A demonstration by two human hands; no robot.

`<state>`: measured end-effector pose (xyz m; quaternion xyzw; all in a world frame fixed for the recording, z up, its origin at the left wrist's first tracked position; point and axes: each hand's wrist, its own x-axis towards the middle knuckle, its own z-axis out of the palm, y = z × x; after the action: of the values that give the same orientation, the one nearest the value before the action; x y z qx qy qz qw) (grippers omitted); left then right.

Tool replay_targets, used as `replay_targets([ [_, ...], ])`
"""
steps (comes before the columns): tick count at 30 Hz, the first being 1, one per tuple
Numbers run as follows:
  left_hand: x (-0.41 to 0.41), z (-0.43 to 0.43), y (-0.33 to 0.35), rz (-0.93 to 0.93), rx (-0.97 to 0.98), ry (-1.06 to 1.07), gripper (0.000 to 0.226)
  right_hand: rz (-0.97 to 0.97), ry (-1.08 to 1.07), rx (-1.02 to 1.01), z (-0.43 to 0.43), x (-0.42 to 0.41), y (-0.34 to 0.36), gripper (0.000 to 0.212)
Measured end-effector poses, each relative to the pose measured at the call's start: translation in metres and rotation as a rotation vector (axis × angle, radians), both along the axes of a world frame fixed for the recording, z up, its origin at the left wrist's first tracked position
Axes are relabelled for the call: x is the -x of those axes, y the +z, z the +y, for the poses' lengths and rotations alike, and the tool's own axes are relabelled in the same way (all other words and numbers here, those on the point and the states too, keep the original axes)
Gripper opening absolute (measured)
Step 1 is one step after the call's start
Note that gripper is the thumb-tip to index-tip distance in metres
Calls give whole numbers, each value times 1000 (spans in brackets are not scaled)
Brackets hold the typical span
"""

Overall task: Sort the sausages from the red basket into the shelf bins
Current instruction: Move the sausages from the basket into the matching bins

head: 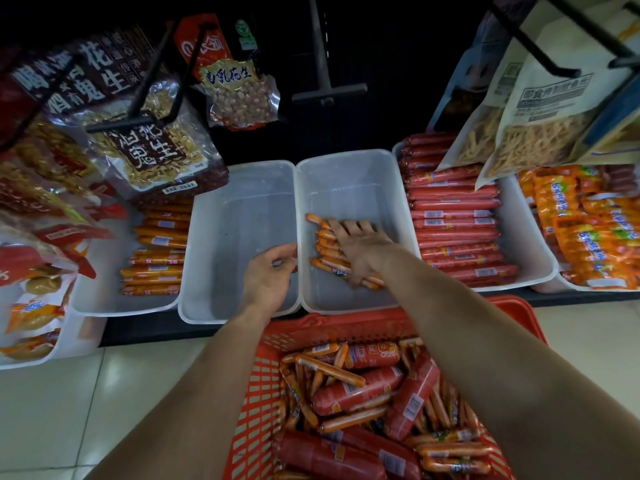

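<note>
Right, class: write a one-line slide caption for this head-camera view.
Right hand presses small orange sausages flat in a clear shelf bin; red basket sits below.

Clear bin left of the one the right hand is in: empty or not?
Empty: the bin shows only its bare floor.

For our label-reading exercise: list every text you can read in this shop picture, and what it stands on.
"南乳花生": red-topped peanut pack, hanging.
"酒鬼花生": clear peanut bag, hanging left.
"花生": dark pack, top left.
Beige bag label: too blurred.
Sausage wrappers: too small to read.
</note>
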<state>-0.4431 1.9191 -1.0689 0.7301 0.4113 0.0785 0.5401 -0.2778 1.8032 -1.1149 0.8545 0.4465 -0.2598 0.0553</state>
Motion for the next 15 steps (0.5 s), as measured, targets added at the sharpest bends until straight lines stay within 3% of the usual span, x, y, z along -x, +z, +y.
replay_targets([
  [5,1,2,-1,4,10,3,29,-80,85,-37,-6,-11,0,143],
  [9,-1,0,-1,1,14,5,28,-10,-73,21,-9,-7,2,143],
  [15,-1,2,-3,0,21,3,27,32,5,-25,-10,-9,6,134],
])
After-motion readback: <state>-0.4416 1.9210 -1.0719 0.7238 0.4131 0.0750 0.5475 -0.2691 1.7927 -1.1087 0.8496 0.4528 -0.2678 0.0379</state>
